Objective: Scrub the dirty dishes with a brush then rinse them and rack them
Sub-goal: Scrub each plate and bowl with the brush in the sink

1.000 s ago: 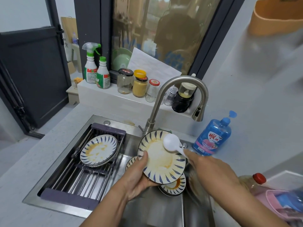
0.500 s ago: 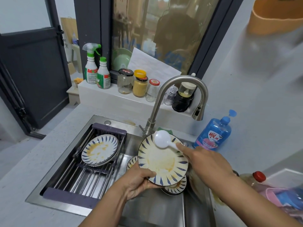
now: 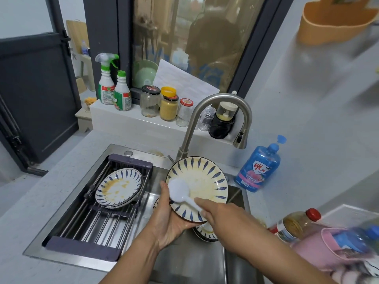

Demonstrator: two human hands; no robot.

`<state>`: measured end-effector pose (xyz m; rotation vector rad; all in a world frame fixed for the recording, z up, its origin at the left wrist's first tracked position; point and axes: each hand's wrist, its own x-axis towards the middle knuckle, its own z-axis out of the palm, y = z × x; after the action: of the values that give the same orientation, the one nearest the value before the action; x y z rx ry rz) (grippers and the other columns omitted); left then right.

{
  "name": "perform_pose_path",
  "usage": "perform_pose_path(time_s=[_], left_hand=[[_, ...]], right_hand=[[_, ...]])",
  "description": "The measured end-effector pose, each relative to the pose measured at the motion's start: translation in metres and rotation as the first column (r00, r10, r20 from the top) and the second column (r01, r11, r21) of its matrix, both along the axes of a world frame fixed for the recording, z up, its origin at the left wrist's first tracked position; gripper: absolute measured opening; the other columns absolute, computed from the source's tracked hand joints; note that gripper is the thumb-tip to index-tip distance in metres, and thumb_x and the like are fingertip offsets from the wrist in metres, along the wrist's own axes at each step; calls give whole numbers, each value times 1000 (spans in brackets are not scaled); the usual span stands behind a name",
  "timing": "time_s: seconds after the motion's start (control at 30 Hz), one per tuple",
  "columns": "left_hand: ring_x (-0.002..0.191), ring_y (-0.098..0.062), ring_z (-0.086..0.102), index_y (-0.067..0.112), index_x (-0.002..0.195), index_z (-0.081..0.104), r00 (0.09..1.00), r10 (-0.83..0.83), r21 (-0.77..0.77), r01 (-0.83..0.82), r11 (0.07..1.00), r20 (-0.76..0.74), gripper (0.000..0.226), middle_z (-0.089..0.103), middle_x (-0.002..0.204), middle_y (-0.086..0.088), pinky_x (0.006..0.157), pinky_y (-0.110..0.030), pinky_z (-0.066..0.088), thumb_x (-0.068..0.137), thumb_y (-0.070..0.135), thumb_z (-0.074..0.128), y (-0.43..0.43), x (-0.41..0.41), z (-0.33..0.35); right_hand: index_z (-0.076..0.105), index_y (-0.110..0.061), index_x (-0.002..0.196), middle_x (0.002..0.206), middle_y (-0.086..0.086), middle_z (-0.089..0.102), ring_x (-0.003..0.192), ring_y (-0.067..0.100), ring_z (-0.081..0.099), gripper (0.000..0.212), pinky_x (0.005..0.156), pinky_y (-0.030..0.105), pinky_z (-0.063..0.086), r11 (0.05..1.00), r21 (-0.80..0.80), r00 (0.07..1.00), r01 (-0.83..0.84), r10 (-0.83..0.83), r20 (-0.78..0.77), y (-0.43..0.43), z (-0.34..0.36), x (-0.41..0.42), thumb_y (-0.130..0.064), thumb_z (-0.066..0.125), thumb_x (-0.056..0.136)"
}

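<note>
Left hand [image 3: 167, 224] gripping tilted blue-leaf plate [image 3: 202, 181] w/ yellow smears, right hand [image 3: 219, 215] clutching white brush [image 3: 180, 191] on its lower-left face

The soap bottle [image 3: 258, 169] bears a red-and-white label with the large character 雕 beside a bird emblem; its smaller print is too fine to read. Print on the spray bottle [image 3: 106, 87], the cleaner bottle [image 3: 122, 97] and the jar lids [image 3: 151, 90] is illegible, as are the blue characters on the window [image 3: 211, 75].
</note>
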<state>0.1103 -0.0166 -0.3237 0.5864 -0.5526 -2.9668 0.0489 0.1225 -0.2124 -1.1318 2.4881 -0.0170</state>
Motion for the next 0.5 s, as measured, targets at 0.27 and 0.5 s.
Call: perform_pose_path(time_s=[0.27, 0.5], left_hand=[[117, -54, 62, 0, 135, 53, 998, 69, 97, -68, 993, -9, 102, 62, 129, -35, 88, -72, 52, 79, 85, 42, -4, 10, 8], [116, -46, 66, 10, 145, 47, 996, 32, -160, -19, 987, 82, 41, 66, 132, -21, 89, -75, 49, 108, 27, 46, -14, 14, -8]], right_hand=[[50, -38, 146, 143, -5, 59, 129, 17, 52, 39, 106, 27, 40, 998, -56, 976, -20, 31, 217, -3, 1, -5, -33, 40, 109], [44, -45, 141, 137, 1, 59, 120, 26, 59, 39, 94, 38, 49, 940, 341, 985, -8, 67, -162, 27, 30, -22, -29, 37, 106]])
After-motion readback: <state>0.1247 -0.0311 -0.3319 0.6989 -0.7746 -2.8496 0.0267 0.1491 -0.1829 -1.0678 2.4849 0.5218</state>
